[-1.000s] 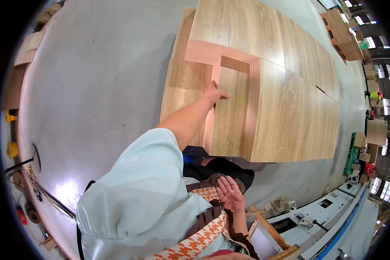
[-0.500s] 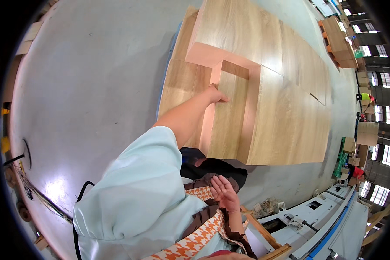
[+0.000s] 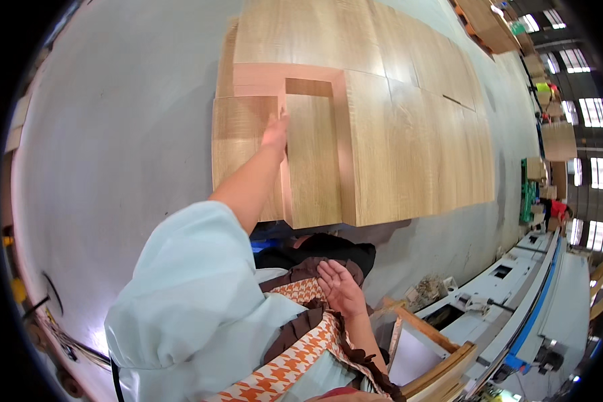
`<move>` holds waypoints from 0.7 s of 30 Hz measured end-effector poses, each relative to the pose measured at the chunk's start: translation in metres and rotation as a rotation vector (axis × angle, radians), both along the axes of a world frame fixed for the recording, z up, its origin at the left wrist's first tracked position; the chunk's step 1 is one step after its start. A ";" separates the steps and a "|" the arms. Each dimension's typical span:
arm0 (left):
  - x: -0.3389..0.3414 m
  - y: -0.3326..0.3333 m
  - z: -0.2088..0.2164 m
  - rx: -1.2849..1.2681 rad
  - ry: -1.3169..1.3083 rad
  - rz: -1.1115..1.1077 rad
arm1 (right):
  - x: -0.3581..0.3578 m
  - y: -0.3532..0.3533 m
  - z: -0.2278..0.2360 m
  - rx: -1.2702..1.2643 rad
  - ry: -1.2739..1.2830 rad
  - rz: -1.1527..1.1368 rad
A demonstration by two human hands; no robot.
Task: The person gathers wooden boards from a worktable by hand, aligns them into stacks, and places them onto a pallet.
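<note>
Large flat wood-grain panels (image 3: pixel 409 147) lie in stacks of uneven height, with a narrow, lower strip of panel (image 3: pixel 313 161) forming a recess between them. My left hand (image 3: pixel 275 131) reaches out to the lower left stack (image 3: pixel 244 130) and grips the pale edge of its panel beside the recess. Some of its fingers are hidden against that edge. Close to my waist, my right hand (image 3: pixel 342 287) is raised in front of the orange-and-white patterned apron (image 3: pixel 295 355). Its fingers are stretched out, and nothing is in it.
A long white machine frame (image 3: pixel 476 295) with a blue strip runs along the lower right. Wooden rails (image 3: pixel 422 328) stand near my right arm. Cables (image 3: pixel 80 348) lie on the grey floor at lower left. Farther off, a person in red (image 3: pixel 559 211) is beside cartons and green crates.
The view has shifted, so the panels appear farther left. My left hand has turned and drawn its thumb back from the recess to the panel edge. My right hand stays at my waist.
</note>
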State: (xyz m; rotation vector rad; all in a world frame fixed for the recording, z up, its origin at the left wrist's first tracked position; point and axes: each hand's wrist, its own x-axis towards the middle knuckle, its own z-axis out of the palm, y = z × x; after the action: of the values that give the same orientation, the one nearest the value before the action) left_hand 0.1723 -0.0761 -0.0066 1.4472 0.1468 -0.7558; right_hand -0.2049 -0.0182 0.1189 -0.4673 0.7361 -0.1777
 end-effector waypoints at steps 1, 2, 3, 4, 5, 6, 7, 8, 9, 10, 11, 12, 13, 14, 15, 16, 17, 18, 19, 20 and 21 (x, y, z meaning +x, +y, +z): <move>-0.014 0.013 0.000 0.004 -0.003 -0.024 | -0.003 0.001 0.000 -0.025 0.018 -0.005; -0.033 0.030 0.004 0.077 -0.095 -0.064 | -0.007 0.001 0.000 -0.013 0.016 -0.041; -0.056 0.048 0.007 0.147 -0.190 -0.107 | -0.010 -0.001 0.001 -0.012 0.011 -0.070; -0.078 0.073 0.009 0.219 -0.286 -0.151 | -0.012 0.000 0.001 0.003 0.003 -0.097; -0.099 0.100 0.008 0.289 -0.381 -0.196 | -0.016 0.001 0.001 0.019 -0.003 -0.126; -0.118 0.132 -0.002 0.434 -0.646 -0.528 | -0.016 0.001 0.002 0.035 -0.009 -0.134; -0.141 0.149 0.015 0.261 -0.717 -0.766 | -0.018 0.003 0.003 0.030 -0.005 -0.142; -0.158 0.163 0.034 0.083 -0.771 -0.998 | -0.019 0.004 0.002 0.035 -0.047 -0.145; -0.167 0.169 0.034 -0.114 -0.969 -1.249 | -0.020 0.006 0.003 0.038 -0.091 -0.147; -0.176 0.161 0.036 -0.133 -1.011 -1.294 | -0.020 0.006 0.006 0.030 -0.032 -0.142; -0.184 0.145 0.037 -0.156 -1.055 -1.340 | -0.024 0.008 0.007 0.050 -0.062 -0.174; -0.190 0.129 0.031 -0.104 -1.137 -1.418 | -0.027 0.010 0.006 0.052 -0.068 -0.185; -0.196 0.111 0.022 -0.057 -1.222 -1.495 | -0.032 0.011 0.005 0.052 -0.074 -0.199; -0.201 0.094 0.015 -0.001 -1.226 -1.692 | -0.037 0.014 0.004 0.062 -0.081 -0.236; -0.206 0.080 0.007 0.061 -1.227 -1.888 | -0.043 0.016 0.004 0.044 -0.078 -0.241; -0.210 0.071 -0.002 0.055 -1.234 -1.927 | -0.047 0.017 0.005 0.026 -0.076 -0.244; -0.214 0.066 -0.011 0.119 -1.364 -2.098 | -0.051 0.019 0.006 0.037 -0.086 -0.280; -0.221 0.060 -0.018 0.177 -1.499 -2.270 | -0.057 0.021 0.006 0.035 -0.090 -0.291; -0.229 0.053 -0.009 0.161 -1.508 -2.312 | -0.062 0.021 0.006 0.032 -0.094 -0.302; -0.238 0.048 0.001 0.195 -1.436 -2.336 | -0.067 0.022 0.006 0.027 -0.090 -0.313; -0.241 0.042 0.006 0.236 -1.367 -2.353 | -0.071 0.021 0.005 0.038 -0.099 -0.347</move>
State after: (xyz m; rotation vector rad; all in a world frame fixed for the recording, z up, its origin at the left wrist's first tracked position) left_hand -0.0691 -0.0346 -0.0001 1.4454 -2.9524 -1.1379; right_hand -0.2761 0.0032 0.1240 -0.2890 0.7178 -0.5074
